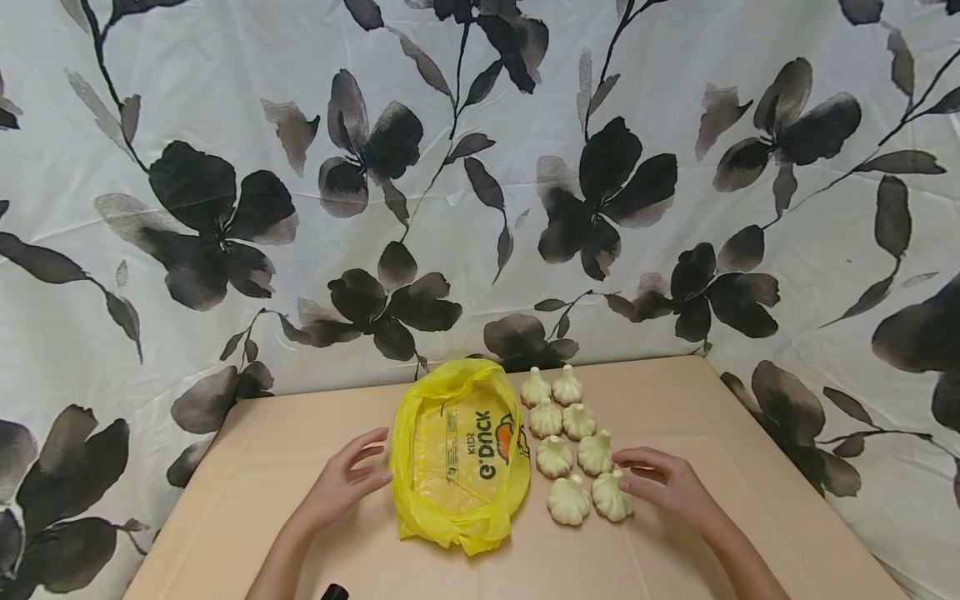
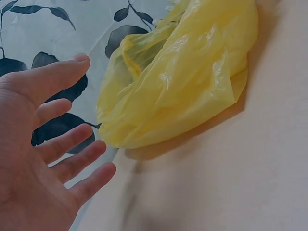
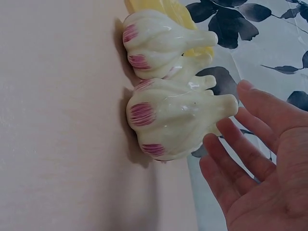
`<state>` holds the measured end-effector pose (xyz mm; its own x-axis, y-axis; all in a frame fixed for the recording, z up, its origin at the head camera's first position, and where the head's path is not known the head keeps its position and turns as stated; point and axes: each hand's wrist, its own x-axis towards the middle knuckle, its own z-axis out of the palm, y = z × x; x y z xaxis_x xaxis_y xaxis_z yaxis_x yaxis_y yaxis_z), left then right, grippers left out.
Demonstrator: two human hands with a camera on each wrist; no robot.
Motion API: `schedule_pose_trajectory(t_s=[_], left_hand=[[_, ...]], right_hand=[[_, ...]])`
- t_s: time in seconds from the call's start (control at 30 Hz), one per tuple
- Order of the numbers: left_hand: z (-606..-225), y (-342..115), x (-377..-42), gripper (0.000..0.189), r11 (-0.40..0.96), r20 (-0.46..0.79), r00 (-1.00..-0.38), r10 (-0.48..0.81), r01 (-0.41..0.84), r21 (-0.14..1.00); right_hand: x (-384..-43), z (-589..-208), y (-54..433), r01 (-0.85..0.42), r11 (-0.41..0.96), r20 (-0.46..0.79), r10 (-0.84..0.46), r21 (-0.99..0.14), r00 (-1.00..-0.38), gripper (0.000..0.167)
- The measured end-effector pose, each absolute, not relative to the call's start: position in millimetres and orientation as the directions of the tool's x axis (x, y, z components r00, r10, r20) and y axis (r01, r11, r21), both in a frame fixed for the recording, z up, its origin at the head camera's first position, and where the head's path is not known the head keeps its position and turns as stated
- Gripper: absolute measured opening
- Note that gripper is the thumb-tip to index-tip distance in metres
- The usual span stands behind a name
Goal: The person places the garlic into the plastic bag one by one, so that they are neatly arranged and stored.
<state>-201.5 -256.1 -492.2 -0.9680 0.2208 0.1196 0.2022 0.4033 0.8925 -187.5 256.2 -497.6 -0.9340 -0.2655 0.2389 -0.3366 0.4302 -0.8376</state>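
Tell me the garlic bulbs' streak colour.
The streaks are pinkish purple, clearest in the right wrist view.

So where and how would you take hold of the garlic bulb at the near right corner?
Probably by its narrow neck, pinched from the right by the right hand. The garlic bulb stands with its neck up, above a broad, rounded body, while a neighbouring bulb crowds its left side.
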Motion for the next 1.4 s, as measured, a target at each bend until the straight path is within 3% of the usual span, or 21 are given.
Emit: schedule_pose_trajectory(t_s=[0.53,1.4], left_hand=[[-495.5,-261.7,-211.2,0.060,0.346,0.048,-0.947,0.317,0.163,0.924],[-509.9,-249.2,-220.1,0.064,0.386,0.036,-0.976,0.215,0.119,0.915]], right_hand=[[-185.9,-503.6,257.8,-0.316,0.449,0.234,-0.230,-0.836,-0.945,0.029],[-192.4,-519.7,259.0,-0.373,0.347,0.287,-0.275,-0.861,-0.918,0.029]])
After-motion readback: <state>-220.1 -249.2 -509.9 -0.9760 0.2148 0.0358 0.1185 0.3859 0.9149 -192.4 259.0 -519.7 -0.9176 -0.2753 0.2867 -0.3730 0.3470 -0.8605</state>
